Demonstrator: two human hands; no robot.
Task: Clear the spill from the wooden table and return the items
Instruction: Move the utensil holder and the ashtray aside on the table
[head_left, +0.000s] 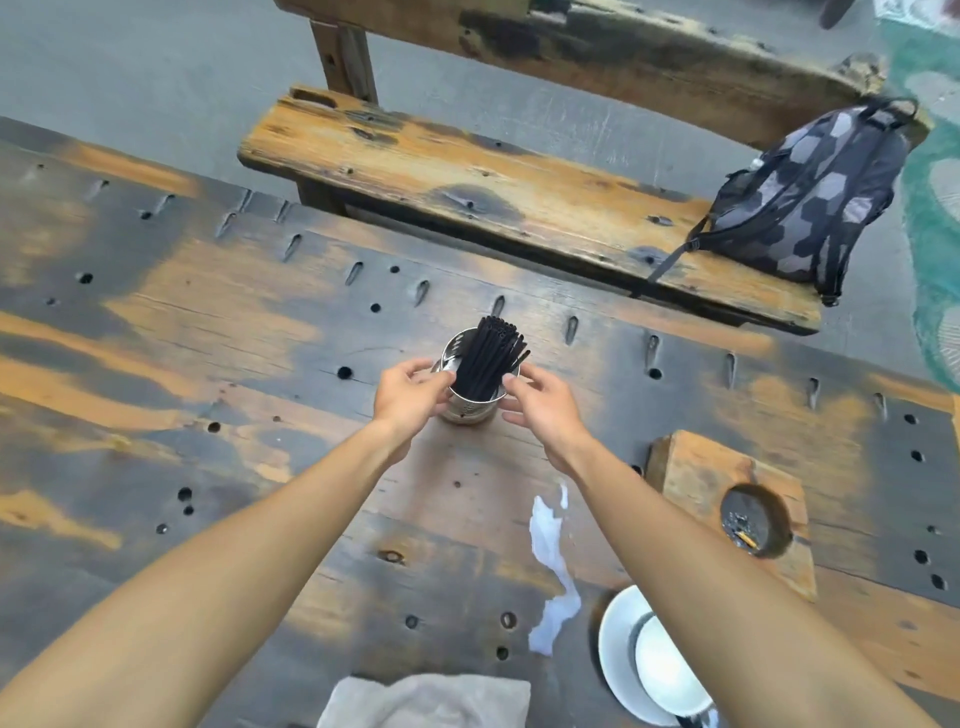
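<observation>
A shiny metal cup (467, 408) full of black straws (488, 358) stands upright in the middle of the wooden table (218, 332). My left hand (408, 397) grips the cup's left side with curled fingers. On the cup's right side, my right hand (543, 413) has its fingers spread loosely, the fingertips at the rim. A thin white spill (553, 566) runs across the boards between my forearms, nearer to me. A pale cloth (426, 701) lies at the table's near edge.
A white saucer with a cup (623, 644) sits at the near right, partly under my right forearm. A wooden block ashtray (691, 473) lies to the right. Beyond the table stands a wooden bench (467, 176) carrying a dark backpack (810, 202).
</observation>
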